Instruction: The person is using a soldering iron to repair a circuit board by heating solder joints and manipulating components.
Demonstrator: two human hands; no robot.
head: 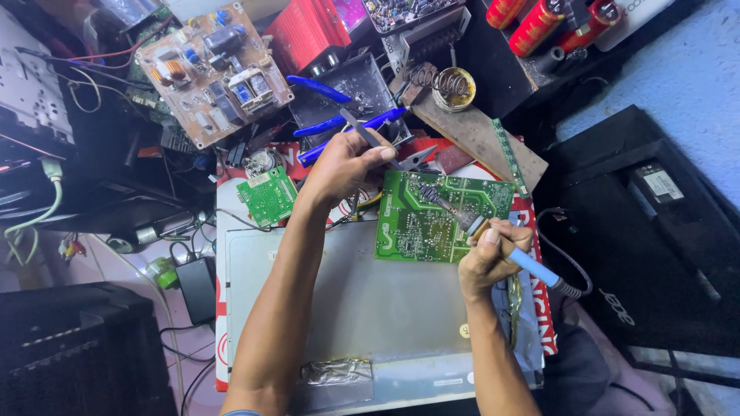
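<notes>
Your right hand (491,258) is closed in a pen-like grip around the blue handle of a soldering iron (493,239), its tip resting down on the solder side of the green circuit board (439,216) near the board's middle. Your left hand (343,166) is curled shut around a pair of tweezers (368,135), held above and just left of the board's upper left corner, with the points aimed toward the board but apart from it. The board lies flat, copper side up, on the grey metal panel (370,300) that serves as your work surface, toward its upper right part. As far as the view shows, you are in the middle of working a joint: the iron is on the board and the tweezers are ready, but nothing is gripped between their points and no loose part lies on the board, so whatever you mean to lift or place has not yet moved. Whether the solder under the tip has melted is too small to tell. Around you sit a smaller green board (267,196) to the left, a brown circuit board (212,73) with coils farther back, blue-handled pliers (327,115) beyond your left hand, and a round tin (454,87) on a wooden strip.
</notes>
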